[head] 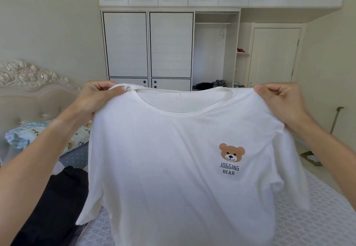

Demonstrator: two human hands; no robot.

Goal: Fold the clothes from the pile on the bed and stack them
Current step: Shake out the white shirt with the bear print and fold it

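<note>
Nearest the lens: two bare forearms reaching forward, and between them a white T-shirt (173, 168) hanging full-width, front panel facing back, bear print below and inward of the right-hand fingers. Left hand (98, 95) pinching the shoulder seam just outside the collar, thumb on the near face, other fingers curled behind the cloth. Right hand (277, 99) pinching the opposite shoulder the same way, thumb tip showing at the seam, knuckles folded over. Neckline stretched fairly taut between the two pinches, body and sleeves hanging slack beneath.

Step in hand, by judgement: spreading the shirt out before laying it flat. Best done by keeping both pinches level and equally far from the collar, so the hem hangs square; then lowering print-side down onto the bed (308, 216) so the sleeves can fold inward over the back. Worth a light shake first, since the sleeve below the left fingers looks bunched.

Edges and room: open patterned bedspread below and to the right of the right hand, with the mattress edge and floor just beyond. Below the left fingers, dark clothes (57, 203) lying on the bed, likely the pile or stack, which cannot be told. Further out past the left hand, a pillow (25, 135) and the headboard (28, 83). Wardrobe (169, 49) well apart, beyond both hands.
</note>
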